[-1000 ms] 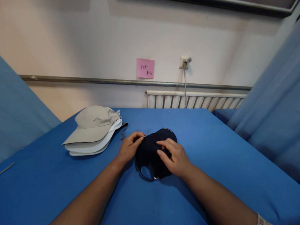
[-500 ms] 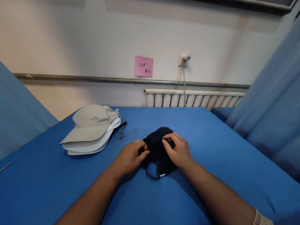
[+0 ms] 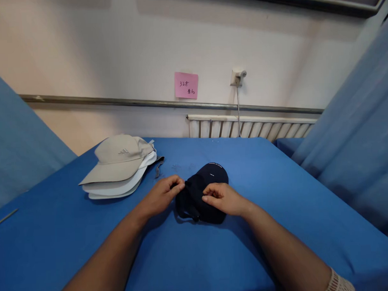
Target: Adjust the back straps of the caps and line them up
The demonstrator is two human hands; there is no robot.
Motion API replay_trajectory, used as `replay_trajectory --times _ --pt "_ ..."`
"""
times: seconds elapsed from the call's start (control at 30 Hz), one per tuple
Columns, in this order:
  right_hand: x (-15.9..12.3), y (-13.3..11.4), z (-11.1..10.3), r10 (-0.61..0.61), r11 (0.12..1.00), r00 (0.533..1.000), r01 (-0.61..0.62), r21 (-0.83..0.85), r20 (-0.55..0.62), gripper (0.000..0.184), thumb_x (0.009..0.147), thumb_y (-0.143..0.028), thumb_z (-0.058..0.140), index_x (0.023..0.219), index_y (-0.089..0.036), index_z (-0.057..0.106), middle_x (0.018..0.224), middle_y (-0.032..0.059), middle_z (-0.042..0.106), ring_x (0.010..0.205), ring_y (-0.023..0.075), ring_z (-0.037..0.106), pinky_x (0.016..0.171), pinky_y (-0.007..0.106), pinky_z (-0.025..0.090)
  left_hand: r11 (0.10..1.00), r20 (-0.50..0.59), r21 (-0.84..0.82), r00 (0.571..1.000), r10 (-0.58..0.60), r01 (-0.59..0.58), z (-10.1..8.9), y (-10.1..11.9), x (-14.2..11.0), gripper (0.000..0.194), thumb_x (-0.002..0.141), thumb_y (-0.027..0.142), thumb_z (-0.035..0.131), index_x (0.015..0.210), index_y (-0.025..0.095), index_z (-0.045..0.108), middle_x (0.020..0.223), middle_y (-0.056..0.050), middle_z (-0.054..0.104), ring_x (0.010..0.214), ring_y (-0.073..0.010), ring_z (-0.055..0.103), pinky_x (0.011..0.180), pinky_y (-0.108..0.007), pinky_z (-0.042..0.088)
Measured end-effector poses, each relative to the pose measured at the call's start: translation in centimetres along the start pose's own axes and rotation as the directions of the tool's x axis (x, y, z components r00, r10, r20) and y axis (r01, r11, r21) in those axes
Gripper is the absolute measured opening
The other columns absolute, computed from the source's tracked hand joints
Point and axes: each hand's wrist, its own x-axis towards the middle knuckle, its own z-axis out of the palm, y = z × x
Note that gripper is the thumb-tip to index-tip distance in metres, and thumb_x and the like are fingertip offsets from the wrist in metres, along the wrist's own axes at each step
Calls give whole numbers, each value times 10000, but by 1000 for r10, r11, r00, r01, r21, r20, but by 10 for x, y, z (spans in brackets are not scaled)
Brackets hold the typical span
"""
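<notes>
A dark navy baseball cap (image 3: 195, 193) lies on the blue-covered table (image 3: 192, 264), its brim pointing away to the upper right with small white lettering on it. My left hand (image 3: 160, 195) pinches the cap's left edge between thumb and fingers. Over the crown, my right hand (image 3: 226, 199) is closed, thumb near the curled forefinger, apparently gripping the fabric; its fingertips partly hide what they hold. The strap at the cap's back faces me and is in shadow.
To the left sits a stack of baseball caps (image 3: 118, 161), beige on top of white ones, with a dark strap (image 3: 159, 167) sticking out. A thin stick (image 3: 5, 218) lies at the far left. Behind are a radiator (image 3: 244, 126) and a metal rail (image 3: 122, 101); blue curtains (image 3: 355, 135) hang at both sides.
The cap has turned and shifted slightly left, and more of its brim shows. My left hand has moved up and left; my right hand has moved slightly lower. The back opening is less visible.
</notes>
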Motion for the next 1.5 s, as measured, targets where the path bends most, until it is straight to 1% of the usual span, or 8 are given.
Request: replay_trajectory --times 0.2,0.33,0.5,0.73,0.87,1.17,1.37,1.5 --pt "-1 -7 -11 -7 1000 984 8 7 -178 168 799 -293 672 786 -203 531 604 -76 444 524 83 386 491 210 311 995 -84 -92 996 32 -40 7 3 1 306 914 443 450 780 189 556 766 -3 579 719 -162 539 687 -281 443" --pt "-9 -45 -28 -182 956 943 105 -273 -277 179 798 -308 705 805 -207 558 644 -56 499 555 98 424 534 231 327 976 -153 -169 982 111 -136 3 4 -1 270 925 395 462 757 197 533 917 -37 617 866 -181 580 802 -307 465" --pt "-10 -87 -30 -370 799 910 211 -562 -185 194 800 -322 725 818 -209 568 762 -11 595 661 128 510 631 268 362 972 -246 -163 961 127 -170 -4 -3 0 275 936 389 462 743 204 527 1130 -75 627 1126 -223 555 976 -362 426" --pt "6 -39 17 -10 991 944 -35 -130 -331 258 787 -386 702 753 -217 511 621 -55 535 537 106 470 514 231 352 994 -263 -58 962 77 -95 -2 -14 4 220 897 387 516 942 195 615 1102 -86 660 1067 -239 604 950 -410 465" --pt "6 -27 28 41 999 936 -34 25 -349 250 798 -403 682 779 -216 517 628 -57 539 544 106 489 528 230 379 977 -74 65 975 209 -204 -6 -2 -6 230 785 366 669 958 216 649 1178 -69 624 1138 -255 556 1008 -426 429" --pt "6 -29 32 -7 999 926 -10 -43 -376 234 804 -386 680 765 -217 522 597 -63 523 536 105 482 514 227 361 928 -34 240 953 300 -284 10 11 -10 88 813 228 575 756 203 638 1178 -49 589 1156 -247 486 1017 -435 395" --pt "4 -30 30 -114 984 896 43 -170 -430 256 803 -426 688 783 -213 548 638 -42 560 568 118 513 552 245 393 937 -112 198 943 313 -287 -9 21 -16 104 780 201 565 681 202 535 1077 -39 634 1046 -223 552 943 -382 438" --pt "1 -30 12 -254 955 824 130 -267 -506 171 887 -365 581 830 -203 586 771 15 632 683 145 579 673 283 457 967 -181 161 957 228 -200 -18 16 -16 96 796 242 564 710 209 538 962 -23 663 929 -207 601 898 -373 462"
